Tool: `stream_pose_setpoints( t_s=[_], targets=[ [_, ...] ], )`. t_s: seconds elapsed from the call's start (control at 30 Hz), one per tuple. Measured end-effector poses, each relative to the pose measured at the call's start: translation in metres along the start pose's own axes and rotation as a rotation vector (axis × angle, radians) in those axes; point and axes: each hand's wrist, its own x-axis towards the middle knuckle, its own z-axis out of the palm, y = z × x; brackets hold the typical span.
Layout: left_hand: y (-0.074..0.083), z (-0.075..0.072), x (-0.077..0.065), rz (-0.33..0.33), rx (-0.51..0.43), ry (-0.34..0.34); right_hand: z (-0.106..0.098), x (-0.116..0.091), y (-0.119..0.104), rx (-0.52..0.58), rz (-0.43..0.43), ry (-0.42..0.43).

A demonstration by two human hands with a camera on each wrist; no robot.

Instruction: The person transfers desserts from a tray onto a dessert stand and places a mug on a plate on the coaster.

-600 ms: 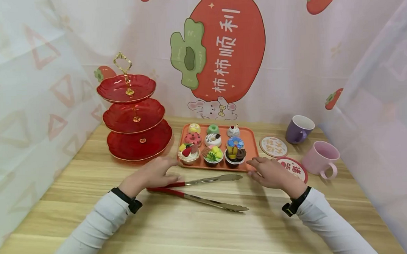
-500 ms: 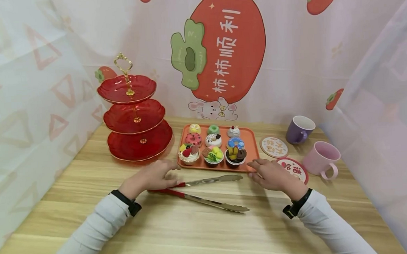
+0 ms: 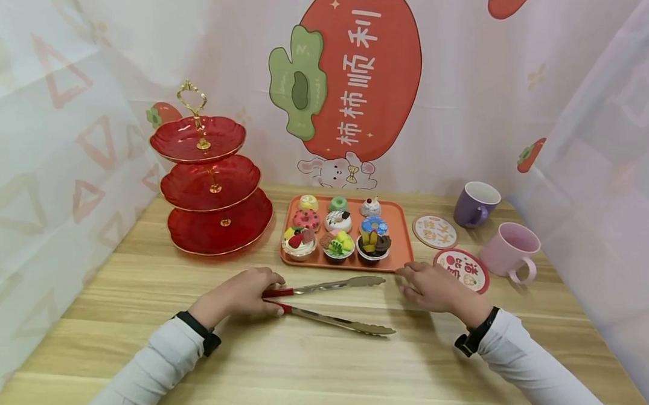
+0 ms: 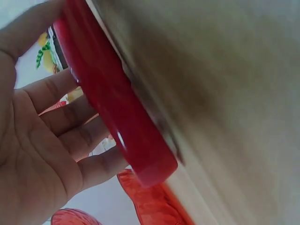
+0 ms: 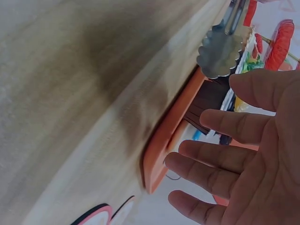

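My left hand (image 3: 244,293) is down on the red handles of a pair of tongs (image 3: 330,285), thumb at the near handle and fingers at the far one. In the left wrist view the red handle (image 4: 108,89) lies between the thumb and the other fingers. The tongs' metal arms spread apart, pointing right along the wood. Palm down, my right hand (image 3: 428,288) has its fingers loosely extended at the front right corner of an orange tray (image 3: 401,241). The right wrist view shows nothing in its grasp, with one scalloped tongs tip (image 5: 220,54) nearby.
The tray bears several toy cakes and donuts, such as a pink donut (image 3: 306,220) and a chocolate cupcake (image 3: 373,248). A red three-tier stand (image 3: 217,234) is at back left. Two coasters (image 3: 434,231), a purple mug (image 3: 473,207) and a pink mug (image 3: 506,252) stand right.
My left hand has lowered and come nearer to me, from just above the tongs to grip their handles. My right hand has shifted slightly toward me.
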Motion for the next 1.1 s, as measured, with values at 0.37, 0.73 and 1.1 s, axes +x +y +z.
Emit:
stream_pose_setpoints(
  t_s=[0.37,0.73,1.1],
  targets=[
    [0.004,0.008,-0.004,0.062,0.033,0.064,0.006,-0.004,0.002,-0.042,-0.015,-0.001],
    [0.009,0.010,-0.004,0.067,0.086,0.079,0.008,-0.006,0.004,-0.006,0.000,-0.015],
    [0.012,0.009,-0.010,0.082,0.060,0.113,0.005,-0.007,0.004,0.011,0.003,-0.009]
  ],
)
